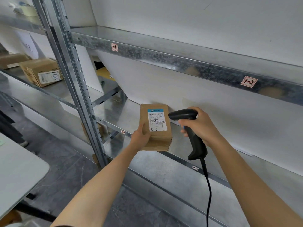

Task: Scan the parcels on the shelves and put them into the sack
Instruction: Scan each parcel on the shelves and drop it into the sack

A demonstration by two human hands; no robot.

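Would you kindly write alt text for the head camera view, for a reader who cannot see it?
A person's left hand holds a small cardboard parcel label-up at a metal shelf, while the right hand points a corded black barcode scanner at its label. Another labelled box sits on the neighbouring shelf to the left.

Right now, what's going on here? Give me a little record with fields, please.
left hand: holds the parcel by its left side
parcel: brown, at the front edge of the shelf, white label facing the camera
right hand: grips the scanner
scanner: black, corded, head aimed at the label
box: brown, labelled, on the shelving to the left
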